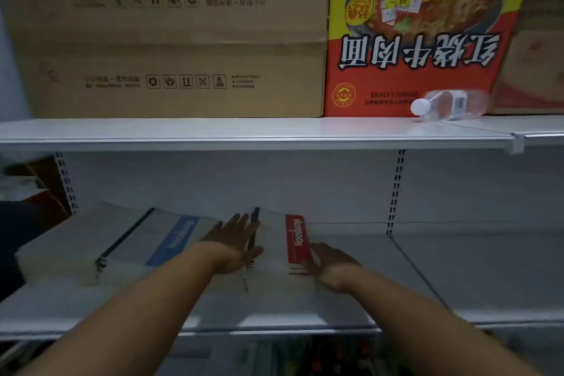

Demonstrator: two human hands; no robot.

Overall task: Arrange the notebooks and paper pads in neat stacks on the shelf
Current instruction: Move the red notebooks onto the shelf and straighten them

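As left hand (pixel 235 243) and right hand (pixel 332 262) flank red-banded stack (pixel 274 249) (fingers (pixel 241 221) straight), blue-banded stack (pixel 171 238) beside, two stacks.

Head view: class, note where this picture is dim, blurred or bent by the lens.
Head view: dim overall, the left hand and right hand dark against the white paper pad stack with a red band; the clear plastic bottle and far-right edge are smeared; the black-slotted shelf uprights lean inward, likely lens distortion.
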